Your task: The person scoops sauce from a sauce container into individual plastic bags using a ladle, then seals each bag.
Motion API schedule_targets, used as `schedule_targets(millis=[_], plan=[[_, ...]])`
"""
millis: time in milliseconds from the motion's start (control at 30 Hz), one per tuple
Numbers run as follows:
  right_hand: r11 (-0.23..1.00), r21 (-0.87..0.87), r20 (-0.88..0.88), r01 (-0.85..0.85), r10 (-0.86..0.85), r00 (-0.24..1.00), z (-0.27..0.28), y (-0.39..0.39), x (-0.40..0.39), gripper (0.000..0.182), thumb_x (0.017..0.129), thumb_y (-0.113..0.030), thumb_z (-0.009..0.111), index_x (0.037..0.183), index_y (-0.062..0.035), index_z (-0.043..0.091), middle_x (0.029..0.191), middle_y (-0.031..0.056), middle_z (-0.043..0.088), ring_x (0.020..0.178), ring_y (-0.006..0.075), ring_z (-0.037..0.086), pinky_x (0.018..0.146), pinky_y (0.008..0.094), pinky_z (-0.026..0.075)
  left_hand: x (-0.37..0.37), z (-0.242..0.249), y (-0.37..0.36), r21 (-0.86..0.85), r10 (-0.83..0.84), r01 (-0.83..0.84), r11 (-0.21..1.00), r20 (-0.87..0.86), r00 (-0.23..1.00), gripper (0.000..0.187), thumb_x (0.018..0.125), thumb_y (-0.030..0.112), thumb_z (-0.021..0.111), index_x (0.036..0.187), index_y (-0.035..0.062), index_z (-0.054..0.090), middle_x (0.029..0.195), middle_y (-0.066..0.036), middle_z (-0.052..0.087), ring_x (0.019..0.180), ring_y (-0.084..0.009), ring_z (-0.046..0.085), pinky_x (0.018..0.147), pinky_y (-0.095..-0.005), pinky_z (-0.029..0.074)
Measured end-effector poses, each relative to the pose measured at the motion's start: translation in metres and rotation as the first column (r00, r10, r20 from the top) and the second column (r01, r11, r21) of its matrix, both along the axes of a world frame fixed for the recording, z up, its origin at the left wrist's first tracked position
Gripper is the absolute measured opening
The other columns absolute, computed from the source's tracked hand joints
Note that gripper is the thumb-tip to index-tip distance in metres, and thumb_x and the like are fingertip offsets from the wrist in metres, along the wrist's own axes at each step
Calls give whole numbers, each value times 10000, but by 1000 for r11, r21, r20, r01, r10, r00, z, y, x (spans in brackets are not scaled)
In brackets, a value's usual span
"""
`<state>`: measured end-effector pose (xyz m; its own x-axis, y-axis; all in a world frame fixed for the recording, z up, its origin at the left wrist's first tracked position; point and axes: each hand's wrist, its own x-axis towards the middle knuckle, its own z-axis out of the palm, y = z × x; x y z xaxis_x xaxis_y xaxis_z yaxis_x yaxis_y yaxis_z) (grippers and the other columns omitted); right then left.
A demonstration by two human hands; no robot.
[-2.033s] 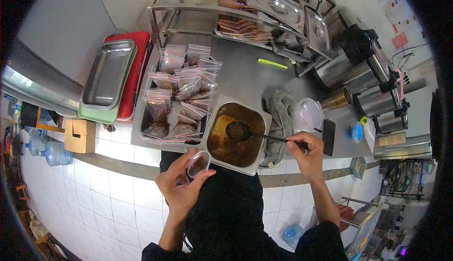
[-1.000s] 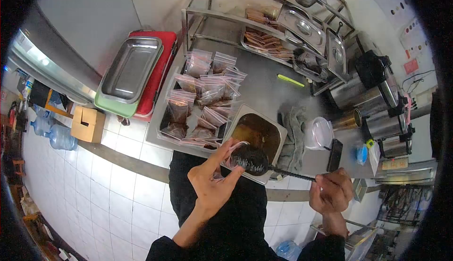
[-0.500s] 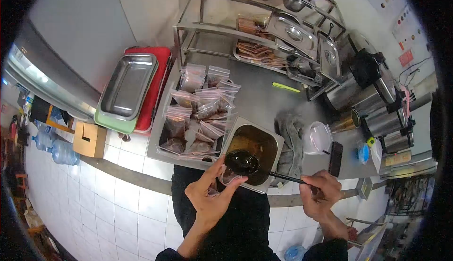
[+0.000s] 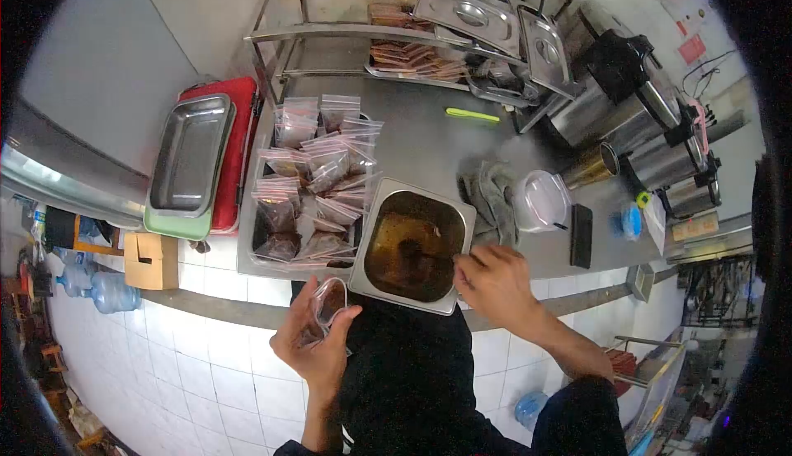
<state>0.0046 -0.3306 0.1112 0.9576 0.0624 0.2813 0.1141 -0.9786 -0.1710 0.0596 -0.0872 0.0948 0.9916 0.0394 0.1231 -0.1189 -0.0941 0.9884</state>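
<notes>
My left hand [image 4: 318,340] holds a small clear plastic bag [image 4: 330,303] with its mouth spread open between thumb and fingers, left of a square steel container [image 4: 359,266]. Brown liquid [image 4: 412,233] fills part of that container. At its right rim, my right hand [image 4: 497,284] grips the ladle's handle, mostly hidden by the fingers; the bowl of the ladle is down in the dark liquid and barely visible. Filled zip bags [image 4: 326,167] crowd a tray behind my left hand.
Steel trays [image 4: 191,155] rest on red and green ones at left. A grey cloth [image 4: 495,200], a white tub [image 4: 543,200], a black phone-like object [image 4: 581,236] and a green marker [image 4: 472,115] lie on the counter. Large pots [image 4: 619,93] stand at right, beside a metal rack [image 4: 346,33].
The ladle has gone from above the bag into the liquid, with my right hand moving left to the container. My left hand has shifted left with the bag. The camera view has shifted too.
</notes>
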Motion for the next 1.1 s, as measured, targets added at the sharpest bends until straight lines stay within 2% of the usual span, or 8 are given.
schedule_targets(millis=[167,367,433,567,633,867,1033,1100], plan=[[991,134,20,-11,8,1000,-15,23,4,94,736,-96,705,815,-61,669,694,58,565,617,228,620,528,363,486,-12,-2,18,68,26,-23,997,-43,999,637,665,81,878,1214,-81,599,1020,-178,706,948,-215,676,866,-329,536],[829,530,-111,179,-142,984,10,2,-11,113,716,-82,733,819,-51,697,679,100,615,582,226,622,556,354,498,-17,-7,21,84,-23,24,996,-8,1000,608,669,68,881,1192,-82,610,1009,-226,701,969,-255,688,840,-348,572],[789,550,-116,275,-254,960,29,-8,-21,124,717,-29,726,839,-51,714,654,42,575,560,102,522,507,243,378,-17,-9,16,65,-32,32,997,1,999,606,670,73,882,1192,-77,612,1009,-223,702,959,-242,690,829,-336,573],[799,523,-80,297,-301,950,71,-17,-37,108,727,-54,737,832,-48,713,666,15,570,553,77,458,499,223,323,-13,2,1,80,-96,99,992,-47,994,610,665,97,890,1186,-72,621,1017,-201,709,930,-212,697,771,-290,573],[806,525,-22,273,-308,951,86,-21,-42,125,729,-74,742,848,-44,717,671,67,635,557,138,562,512,247,402,-8,-1,-11,41,-84,82,996,38,996,613,666,116,893,1186,-69,627,1020,-181,716,905,-181,698,725,-262,565],[955,288,268,75,-155,951,116,-8,-44,160,661,-60,764,810,-58,705,663,59,630,550,182,576,492,288,420,2,14,-36,115,-171,157,981,122,978,584,676,141,888,1182,-29,654,973,-163,730,644,-38,596,497,-180,425],[999,19,322,-40,32,946,124,-3,-48,240,633,-9,762,858,-67,701,690,53,625,548,205,565,475,307,413,2,26,-40,135,-179,161,978,138,974,576,675,125,884,1177,-33,652,995,-160,728,690,-62,651,520,-184,456],[999,19,332,-49,40,942,124,0,-48,236,632,-11,763,852,-69,699,689,50,624,549,207,562,474,307,410,3,29,-40,127,-175,156,979,152,973,574,675,117,881,1178,-34,650,1002,-162,727,721,-76,676,534,-186,470]])
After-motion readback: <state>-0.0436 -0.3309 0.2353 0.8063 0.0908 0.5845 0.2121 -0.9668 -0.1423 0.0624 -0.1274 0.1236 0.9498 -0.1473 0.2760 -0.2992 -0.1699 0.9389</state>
